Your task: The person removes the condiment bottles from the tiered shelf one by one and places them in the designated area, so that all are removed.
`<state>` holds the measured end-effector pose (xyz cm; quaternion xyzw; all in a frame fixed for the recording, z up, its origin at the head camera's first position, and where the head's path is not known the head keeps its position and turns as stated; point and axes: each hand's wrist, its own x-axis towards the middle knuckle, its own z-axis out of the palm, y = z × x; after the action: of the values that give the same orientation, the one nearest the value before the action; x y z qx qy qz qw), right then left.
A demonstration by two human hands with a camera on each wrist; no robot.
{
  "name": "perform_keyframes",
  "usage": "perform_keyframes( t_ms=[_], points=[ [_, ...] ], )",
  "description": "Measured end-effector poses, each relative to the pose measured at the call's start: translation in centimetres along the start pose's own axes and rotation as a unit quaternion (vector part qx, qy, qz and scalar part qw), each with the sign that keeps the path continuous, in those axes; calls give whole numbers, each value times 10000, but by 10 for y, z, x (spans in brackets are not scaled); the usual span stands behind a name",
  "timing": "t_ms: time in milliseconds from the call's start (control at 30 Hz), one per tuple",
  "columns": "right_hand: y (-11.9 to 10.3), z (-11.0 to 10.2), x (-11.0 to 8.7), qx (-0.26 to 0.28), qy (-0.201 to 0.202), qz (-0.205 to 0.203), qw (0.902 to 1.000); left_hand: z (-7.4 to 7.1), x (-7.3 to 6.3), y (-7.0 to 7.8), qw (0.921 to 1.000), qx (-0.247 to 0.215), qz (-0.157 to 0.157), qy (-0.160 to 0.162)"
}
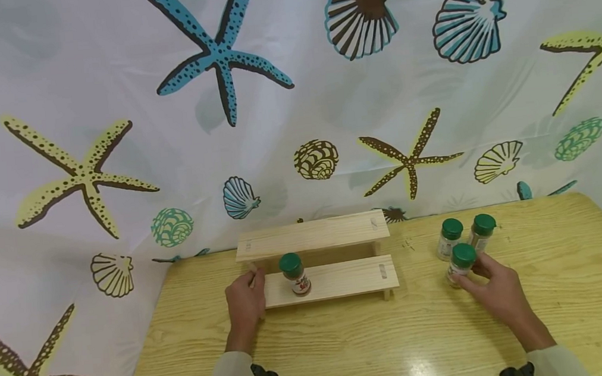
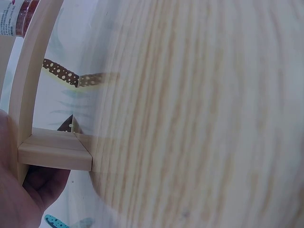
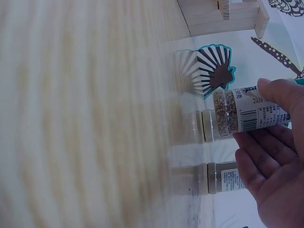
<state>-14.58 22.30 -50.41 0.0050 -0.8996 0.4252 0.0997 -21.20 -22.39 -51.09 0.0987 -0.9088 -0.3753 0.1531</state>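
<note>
A two-step wooden rack (image 1: 341, 279) stands at the back of the table. My left hand (image 1: 245, 303) grips the left end of its lower step, and in the left wrist view the fingers wrap behind a short wooden leg (image 2: 57, 154). One spice jar (image 1: 297, 276) with a green lid stands on that lower step. On the right, my right hand (image 1: 495, 296) pinches another green-lidded spice jar (image 1: 459, 266) between thumb and fingers. Pale grains show through this jar's clear base (image 3: 225, 114), which is slightly off the tabletop in the right wrist view.
Just behind the held jar stand two more green-lidded jars, a left one (image 1: 449, 235) and a right one (image 1: 482, 230). The light wood table (image 1: 347, 345) reaches back to a white curtain (image 1: 284, 124) printed with starfish and shells.
</note>
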Motion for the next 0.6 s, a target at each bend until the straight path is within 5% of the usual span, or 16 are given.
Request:
perform_keyframes(
  t_ms=[600],
  points=[
    [5,-3,1,-104,-446,372,9983,-1,1,1,9999,61,-51,-137]
  ],
)
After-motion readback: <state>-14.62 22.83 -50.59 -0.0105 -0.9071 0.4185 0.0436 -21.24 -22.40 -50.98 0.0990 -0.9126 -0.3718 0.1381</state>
